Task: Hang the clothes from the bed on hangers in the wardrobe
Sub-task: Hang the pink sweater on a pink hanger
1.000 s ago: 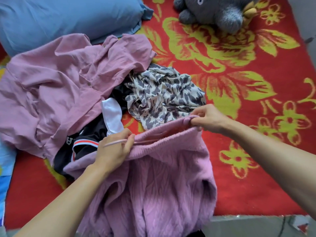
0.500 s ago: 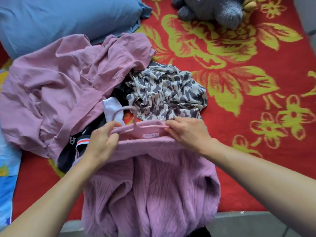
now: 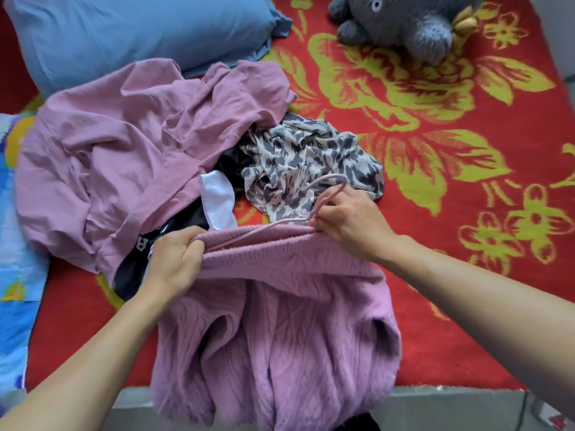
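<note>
A pink knitted sweater (image 3: 280, 331) lies over the bed's front edge, its top edge bunched up. My left hand (image 3: 174, 259) grips that edge at the left. My right hand (image 3: 348, 222) pinches a thin pink hanger (image 3: 264, 228) at the base of its hook, beside the sweater's top edge. The hanger's left arm runs into the sweater; its right arm is hidden. Behind lie a pink shirt (image 3: 124, 163), a leopard-print blouse (image 3: 305, 163) and a black garment (image 3: 140, 269) with a white piece (image 3: 217, 200).
The red blanket (image 3: 451, 244) with yellow flowers covers the bed. A blue pillow (image 3: 133, 32) lies at the back left, a grey plush toy (image 3: 404, 23) at the back right. A blue patterned cloth (image 3: 15, 290) lies at the left. The grey bed edge (image 3: 435, 405) runs below.
The pink hanger's hook has come out above the sweater's top edge. My right hand moved from the sweater's right corner toward the middle and took the hanger below its hook.
</note>
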